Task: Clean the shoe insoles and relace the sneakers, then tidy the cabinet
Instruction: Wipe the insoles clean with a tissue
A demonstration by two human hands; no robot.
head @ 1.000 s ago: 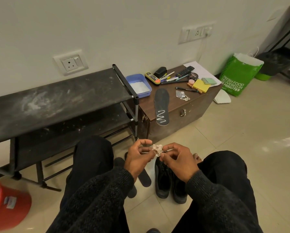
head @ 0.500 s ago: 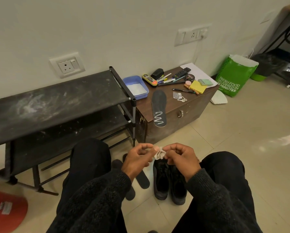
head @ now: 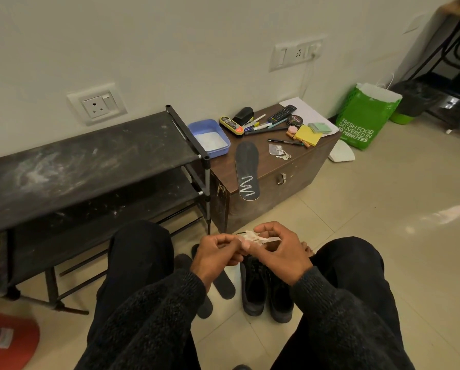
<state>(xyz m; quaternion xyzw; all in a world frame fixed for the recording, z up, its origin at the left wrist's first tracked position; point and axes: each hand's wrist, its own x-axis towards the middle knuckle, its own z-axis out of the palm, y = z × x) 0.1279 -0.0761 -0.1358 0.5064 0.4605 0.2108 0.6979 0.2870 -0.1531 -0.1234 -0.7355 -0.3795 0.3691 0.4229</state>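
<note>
Insoles lie uncleaned, one white-squiggled on the wooden cabinet, others by the sneakers on the floor, as left hand and right hand pinch a crumpled wipe.

Both hands hold a small crumpled white wad between the knees: left hand pinching one end, right hand the other. Black sneakers stand on the floor directly below. One insole with a white zigzag lies on the brown cabinet, overhanging its front edge.
</note>
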